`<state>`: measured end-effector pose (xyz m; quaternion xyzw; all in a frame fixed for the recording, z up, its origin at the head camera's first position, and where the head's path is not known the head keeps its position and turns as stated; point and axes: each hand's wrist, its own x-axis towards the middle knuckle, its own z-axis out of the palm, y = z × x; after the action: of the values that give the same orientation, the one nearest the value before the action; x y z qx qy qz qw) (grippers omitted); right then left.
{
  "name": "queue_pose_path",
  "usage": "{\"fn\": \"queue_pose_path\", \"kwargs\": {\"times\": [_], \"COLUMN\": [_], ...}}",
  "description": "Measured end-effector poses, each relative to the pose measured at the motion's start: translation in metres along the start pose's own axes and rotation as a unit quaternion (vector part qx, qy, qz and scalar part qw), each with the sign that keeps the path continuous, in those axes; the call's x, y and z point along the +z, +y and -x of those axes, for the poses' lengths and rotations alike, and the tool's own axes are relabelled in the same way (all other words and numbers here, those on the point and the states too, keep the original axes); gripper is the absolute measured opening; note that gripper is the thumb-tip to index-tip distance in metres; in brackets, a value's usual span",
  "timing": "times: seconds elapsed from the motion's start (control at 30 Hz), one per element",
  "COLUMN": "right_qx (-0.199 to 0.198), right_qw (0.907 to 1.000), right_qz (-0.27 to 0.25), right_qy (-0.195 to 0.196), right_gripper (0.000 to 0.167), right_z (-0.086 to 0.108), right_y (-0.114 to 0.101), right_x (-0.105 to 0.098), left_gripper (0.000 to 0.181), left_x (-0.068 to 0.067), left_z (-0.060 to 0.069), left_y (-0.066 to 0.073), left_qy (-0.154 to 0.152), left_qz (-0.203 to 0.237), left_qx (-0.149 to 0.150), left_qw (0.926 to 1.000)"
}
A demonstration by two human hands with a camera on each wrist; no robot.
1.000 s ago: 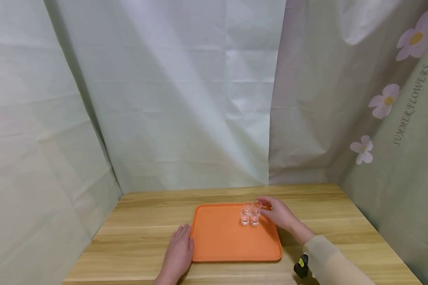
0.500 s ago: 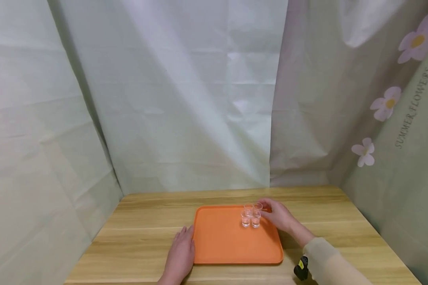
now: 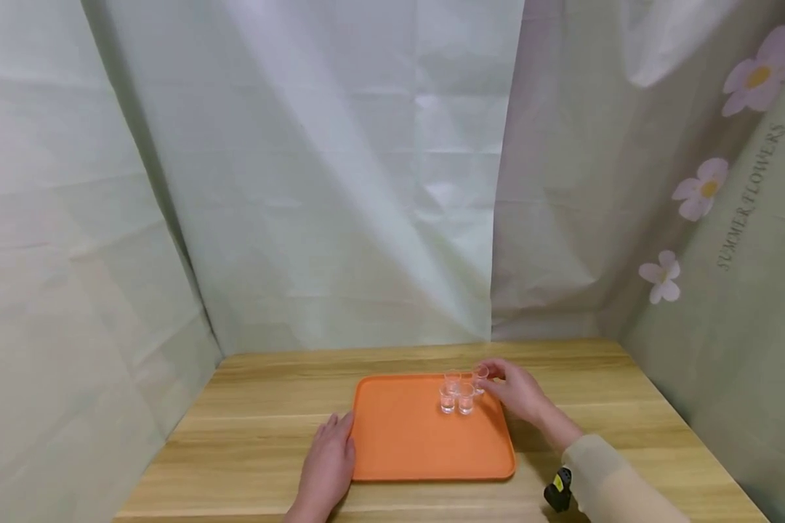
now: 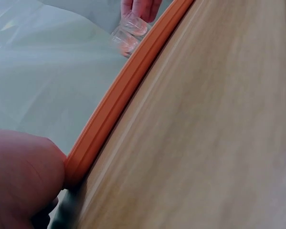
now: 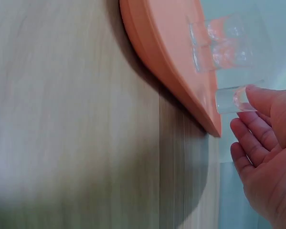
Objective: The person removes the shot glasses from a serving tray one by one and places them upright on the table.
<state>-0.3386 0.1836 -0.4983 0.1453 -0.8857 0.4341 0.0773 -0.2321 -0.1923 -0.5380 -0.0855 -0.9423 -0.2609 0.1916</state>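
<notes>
An orange tray (image 3: 425, 450) lies flat on the wooden table. Several small clear shot glasses stand upright near its far right corner. My right hand (image 3: 520, 394) pinches one shot glass (image 5: 225, 100) between thumb and fingers, at the back right of the group. In the right wrist view that glass stands apart from the other shot glasses (image 5: 224, 55). My left hand (image 3: 328, 461) rests on the table against the tray's left edge, its fingers extended forward. The left wrist view shows that hand touching the orange rim (image 4: 111, 107).
Wooden table surface (image 3: 255, 436) surrounds the tray on all sides. Pale green cloth (image 3: 340, 218) hangs behind the table and at both sides, with printed flowers (image 3: 700, 190) on the right. A black and yellow device (image 3: 558, 490) sits at the right wrist.
My right hand has shifted slightly right with the pinched shot glass, opening a gap between it and the others. The left hand stays at the tray's edge.
</notes>
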Motion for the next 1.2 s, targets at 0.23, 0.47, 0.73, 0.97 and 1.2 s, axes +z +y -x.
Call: {"fn": "queue_pose_path", "kwargs": {"times": [0.23,0.47,0.73,0.97,1.2], "right_qx": [0.018,0.023,0.047,0.056,0.055], "right_qw": [0.9997,0.9991,0.9973,0.9961,0.9957], "right_qz": [-0.005,0.016,0.042,0.042,0.046], "right_qy": [0.015,0.032,0.037,0.053,0.059], "right_gripper": [0.033,0.037,0.035,0.024,0.023], "right_z": [0.002,0.003,0.003,0.009,0.012], "right_y": [0.007,0.018,0.028,0.040,0.053], "right_x": [-0.017,-0.040,-0.053,-0.055,-0.055], "left_gripper": [0.044,0.044,0.045,0.045,0.044], "left_x": [-0.002,-0.001,-0.002,0.000,0.002], "left_z": [-0.001,-0.008,-0.006,-0.001,-0.003], "left_y": [-0.001,0.001,0.000,-0.003,-0.003], "left_qy": [0.004,-0.007,-0.012,-0.005,-0.012], "left_qz": [-0.008,-0.009,-0.010,-0.003,-0.009], "left_qx": [-0.001,0.002,-0.005,-0.001,-0.001], "left_qw": [1.0000,0.9999,0.9999,1.0000,0.9999]}}
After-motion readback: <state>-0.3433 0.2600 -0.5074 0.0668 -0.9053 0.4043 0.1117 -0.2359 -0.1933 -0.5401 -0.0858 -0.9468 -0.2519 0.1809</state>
